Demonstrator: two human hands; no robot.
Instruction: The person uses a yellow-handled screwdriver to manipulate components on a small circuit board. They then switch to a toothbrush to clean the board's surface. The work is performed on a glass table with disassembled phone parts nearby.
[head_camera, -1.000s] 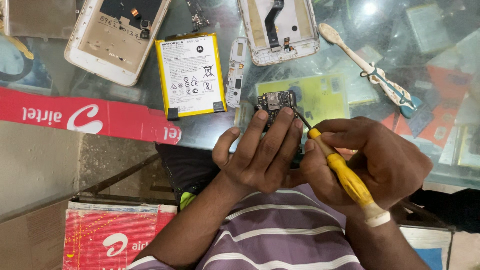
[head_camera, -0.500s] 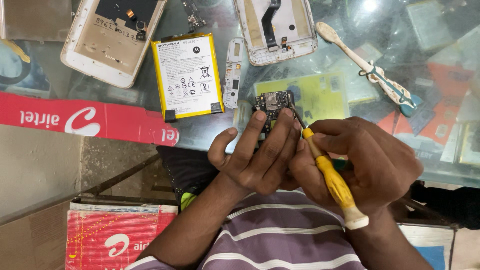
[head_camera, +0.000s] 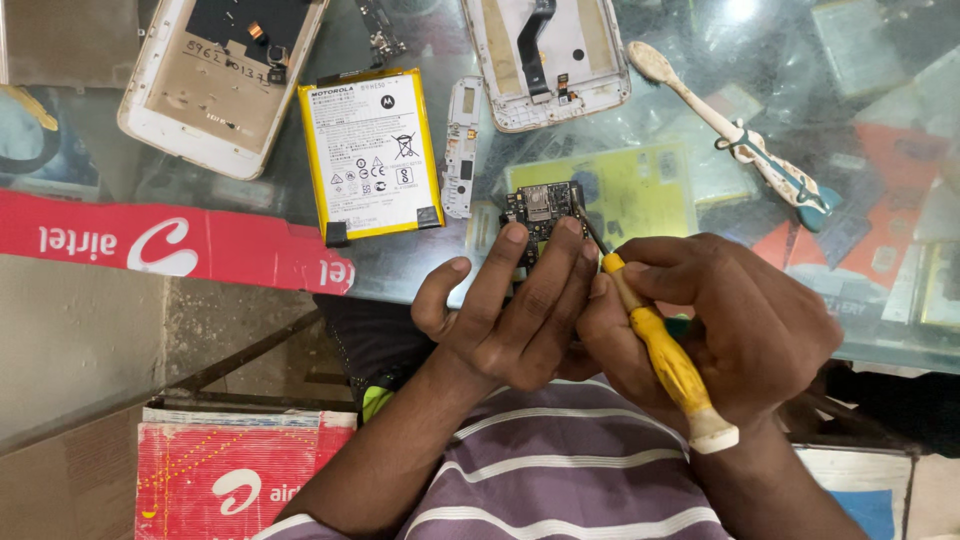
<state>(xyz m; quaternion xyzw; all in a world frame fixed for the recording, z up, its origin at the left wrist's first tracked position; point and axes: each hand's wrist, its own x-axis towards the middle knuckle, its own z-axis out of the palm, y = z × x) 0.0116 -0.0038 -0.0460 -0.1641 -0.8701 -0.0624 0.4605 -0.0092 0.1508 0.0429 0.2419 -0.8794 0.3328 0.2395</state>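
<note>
One view only, the head cam, looking down over a glass counter (head_camera: 420, 270). Both hands are together at the near edge, working on one small part. The left hand (head_camera: 510, 320) is clamped on a small dark circuit board (head_camera: 543, 208), fingers wrapped up the back and front w/ fingertips (head_camera: 515, 235) pressing its lower edge; the board pokes up above them, just over the counter edge. The right hand (head_camera: 720, 320) is closed round a yellow-handled screwdriver (head_camera: 660, 350), shaft angled up-left, tip at the board's right side. Can't tell if the tip sits in a screw or just touches the edge, too small.

Progress, judged from how things lie: the strip-down looks well along. Phone is already in pieces on the glass: a white back shell (head_camera: 215, 75) top left, lying inside-up; a yellow-edged flat battery (head_camera: 370, 150) out and lying apart beside it; a narrow white plastic piece (head_camera: 460, 160) just right of the battery; a white mid-frame (head_camera: 545, 60) w/ a dark flex strip top centre. So case opened, battery out, board lifted free. What's left, by my guess: whatever is being picked or unscrewed on the board itself, then the whole lot back together, none of that begun.

Also about: a worn white toothbrush-type brush (head_camera: 735, 135) to the right, a red cardboard strip (head_camera: 150, 240) along the counter's left edge, a red box (head_camera: 240, 470) down below. Person wears a striped purple shirt (head_camera: 560, 470).
</note>
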